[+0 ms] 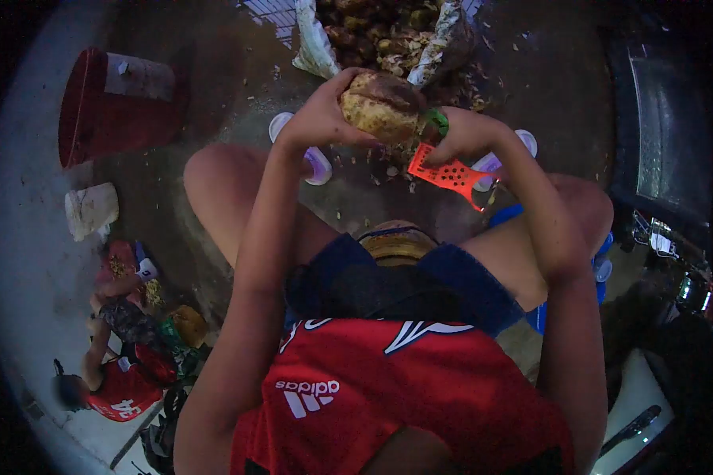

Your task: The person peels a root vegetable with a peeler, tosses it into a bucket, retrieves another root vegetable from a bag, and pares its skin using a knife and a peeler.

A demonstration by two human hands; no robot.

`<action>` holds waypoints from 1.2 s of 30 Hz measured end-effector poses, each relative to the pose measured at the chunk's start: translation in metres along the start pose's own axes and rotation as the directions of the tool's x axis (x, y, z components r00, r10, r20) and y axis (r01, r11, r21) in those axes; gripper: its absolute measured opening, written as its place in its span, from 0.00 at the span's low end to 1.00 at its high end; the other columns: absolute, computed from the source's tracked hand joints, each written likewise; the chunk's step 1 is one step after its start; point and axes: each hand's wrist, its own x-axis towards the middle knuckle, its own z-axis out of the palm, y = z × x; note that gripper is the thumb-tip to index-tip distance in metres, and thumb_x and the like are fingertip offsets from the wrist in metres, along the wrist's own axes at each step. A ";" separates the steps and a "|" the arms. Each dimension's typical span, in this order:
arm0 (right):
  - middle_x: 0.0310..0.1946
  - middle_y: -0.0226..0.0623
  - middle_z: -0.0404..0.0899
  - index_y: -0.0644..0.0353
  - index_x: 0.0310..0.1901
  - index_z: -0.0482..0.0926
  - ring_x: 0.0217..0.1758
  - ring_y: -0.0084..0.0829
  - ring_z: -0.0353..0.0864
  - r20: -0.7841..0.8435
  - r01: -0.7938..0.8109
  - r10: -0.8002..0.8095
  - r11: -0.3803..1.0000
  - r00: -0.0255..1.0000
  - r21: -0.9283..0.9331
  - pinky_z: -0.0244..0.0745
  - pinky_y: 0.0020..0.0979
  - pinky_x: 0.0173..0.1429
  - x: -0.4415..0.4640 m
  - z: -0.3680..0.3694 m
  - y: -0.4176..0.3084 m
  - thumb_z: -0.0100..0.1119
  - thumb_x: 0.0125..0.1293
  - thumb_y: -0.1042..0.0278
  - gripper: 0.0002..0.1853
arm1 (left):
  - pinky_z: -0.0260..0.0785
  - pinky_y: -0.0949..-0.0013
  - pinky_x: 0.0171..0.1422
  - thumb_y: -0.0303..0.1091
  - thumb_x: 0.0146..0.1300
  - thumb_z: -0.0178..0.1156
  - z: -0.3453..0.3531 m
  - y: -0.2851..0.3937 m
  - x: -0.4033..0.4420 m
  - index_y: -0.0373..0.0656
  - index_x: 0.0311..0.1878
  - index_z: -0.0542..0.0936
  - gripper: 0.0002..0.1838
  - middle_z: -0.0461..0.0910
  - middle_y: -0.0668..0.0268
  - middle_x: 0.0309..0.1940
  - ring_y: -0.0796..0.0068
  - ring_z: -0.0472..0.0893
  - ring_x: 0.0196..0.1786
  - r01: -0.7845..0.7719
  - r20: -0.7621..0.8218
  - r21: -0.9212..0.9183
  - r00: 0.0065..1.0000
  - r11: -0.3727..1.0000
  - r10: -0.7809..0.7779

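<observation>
My left hand (325,117) is wrapped round a large, roundish tuber (380,104) with brown and yellowish skin, held up in front of me. Its exact kind I cannot make out. Just to the right, my right hand (469,134) grips an orange plastic peeler (451,172) with holes in its flat body. Something green (433,127) shows at the fingers of that hand, close to the tuber's side. Beyond both hands stands an open white sack (313,39) full of similar brown tubers (364,36).
Scraps and peelings (471,91) litter the dark floor around the sack. A large red bucket (91,111) and a small white bucket (91,210) stand at left. Another person (123,380) in red sits lower left. A round yellowish object (396,241) lies between my knees.
</observation>
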 end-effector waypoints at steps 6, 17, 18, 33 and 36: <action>0.25 0.38 0.79 0.62 0.33 0.79 0.29 0.35 0.78 -0.323 -0.015 -0.040 0.986 0.945 -0.165 0.74 0.34 0.38 -0.018 -0.005 -0.017 0.68 0.41 0.59 0.19 | 0.67 0.71 0.57 0.26 0.32 0.77 0.004 0.009 0.000 0.38 0.59 0.63 0.47 0.73 0.66 0.50 0.76 0.73 0.52 -0.025 -0.037 -0.218 0.999 0.976 0.017; 0.27 0.46 0.77 0.61 0.31 0.78 0.35 0.46 0.77 -0.593 -0.138 -0.289 0.810 0.752 -0.570 0.72 0.42 0.42 -0.007 0.004 -0.010 0.62 0.47 0.65 0.10 | 0.70 0.66 0.57 0.22 0.32 0.76 0.015 0.004 0.011 0.36 0.61 0.60 0.48 0.72 0.61 0.51 0.70 0.74 0.53 0.027 -0.229 -0.039 0.973 0.999 -0.035; 0.26 0.46 0.77 0.61 0.30 0.78 0.34 0.46 0.77 -0.590 -0.132 -0.298 0.807 0.751 -0.575 0.72 0.42 0.42 -0.007 0.005 -0.009 0.62 0.48 0.65 0.10 | 0.70 0.66 0.57 0.22 0.33 0.75 0.015 0.004 0.011 0.36 0.61 0.60 0.48 0.72 0.61 0.51 0.70 0.74 0.53 0.034 -0.235 -0.041 0.971 0.999 -0.042; 0.28 0.48 0.78 0.62 0.30 0.78 0.33 0.49 0.77 -0.554 -0.199 -0.169 0.816 0.815 -0.542 0.73 0.44 0.41 -0.009 0.000 -0.012 0.60 0.49 0.65 0.10 | 0.69 0.67 0.57 0.23 0.34 0.76 0.018 0.018 0.010 0.35 0.62 0.59 0.49 0.71 0.60 0.53 0.71 0.74 0.54 0.039 -0.236 0.076 0.972 0.996 -0.020; 0.27 0.48 0.77 0.62 0.30 0.78 0.34 0.49 0.77 -0.590 -0.282 -0.122 0.789 0.798 -0.545 0.72 0.44 0.41 -0.008 -0.003 -0.011 0.60 0.49 0.66 0.09 | 0.70 0.67 0.57 0.24 0.33 0.77 0.019 0.010 0.011 0.35 0.62 0.59 0.49 0.72 0.60 0.53 0.71 0.74 0.53 -0.003 -0.211 0.037 0.977 0.999 0.010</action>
